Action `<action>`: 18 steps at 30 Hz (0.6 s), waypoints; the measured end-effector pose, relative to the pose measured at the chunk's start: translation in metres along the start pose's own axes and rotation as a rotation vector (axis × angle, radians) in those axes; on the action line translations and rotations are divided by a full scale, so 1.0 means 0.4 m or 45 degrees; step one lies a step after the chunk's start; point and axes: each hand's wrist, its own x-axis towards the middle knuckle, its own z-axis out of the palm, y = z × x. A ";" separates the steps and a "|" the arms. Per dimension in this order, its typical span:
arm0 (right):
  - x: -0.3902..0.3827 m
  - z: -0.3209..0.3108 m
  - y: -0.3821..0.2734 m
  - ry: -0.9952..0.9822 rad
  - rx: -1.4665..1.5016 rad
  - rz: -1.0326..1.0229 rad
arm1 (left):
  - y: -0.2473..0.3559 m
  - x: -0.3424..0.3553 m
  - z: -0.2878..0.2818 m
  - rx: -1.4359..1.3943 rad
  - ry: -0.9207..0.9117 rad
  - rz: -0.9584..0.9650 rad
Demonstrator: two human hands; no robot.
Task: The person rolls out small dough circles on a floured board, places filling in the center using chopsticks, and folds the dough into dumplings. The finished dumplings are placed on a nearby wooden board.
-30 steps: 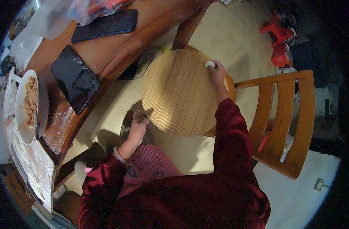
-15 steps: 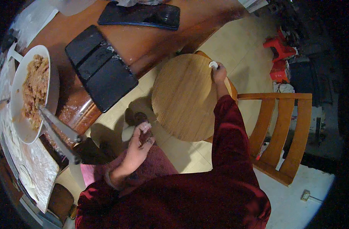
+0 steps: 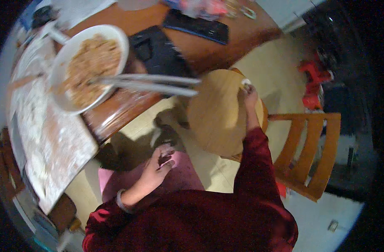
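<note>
My right hand reaches out over the far right edge of a round wooden top. Its fingers pinch a small white crescent-shaped dumpling, blurred here. Above my lap is my left hand, its fingers bent and apart, the tips whitened as if with flour. Nothing shows in it. To its upper left stands a white bowl of minced filling. Two long grey metal sticks, like chopsticks, lean out of the bowl to the right.
A flour-dusted board lies at the left beside the bowl. On the brown table are a black tray and a flat dark slab. A slatted wooden chair stands at the right, with a red stool farther back.
The view has turned, so the bowl, tray and table sit farther right. Both my hands keep nearly the same pose; the right still pinches the dumpling by the round top's edge.
</note>
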 end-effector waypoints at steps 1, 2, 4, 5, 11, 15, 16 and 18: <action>-0.042 -0.017 -0.056 -0.062 0.207 -0.002 | 0.013 -0.031 -0.013 -0.102 0.052 -0.068; -0.099 -0.040 -0.122 -0.253 0.596 -0.118 | 0.025 -0.061 -0.031 -0.092 0.083 -0.070; -0.190 -0.109 -0.286 -0.401 0.366 -0.265 | 0.042 -0.112 -0.063 0.023 0.154 0.047; -0.255 -0.142 -0.375 -0.494 0.515 -0.282 | 0.049 -0.133 -0.080 0.061 0.170 0.149; -0.680 -0.310 -0.925 -0.953 0.846 -0.784 | 0.086 -0.307 -0.174 -0.222 0.395 0.325; -0.837 -0.296 -1.233 -1.006 0.881 -1.139 | 0.097 -0.437 -0.228 -0.156 0.497 0.303; -0.864 -0.272 -1.300 -0.969 0.974 -1.231 | 0.096 -0.465 -0.240 -0.207 0.493 0.313; -0.902 -0.216 -1.428 -0.901 0.935 -1.424 | 0.093 -0.521 -0.259 -0.297 0.516 0.369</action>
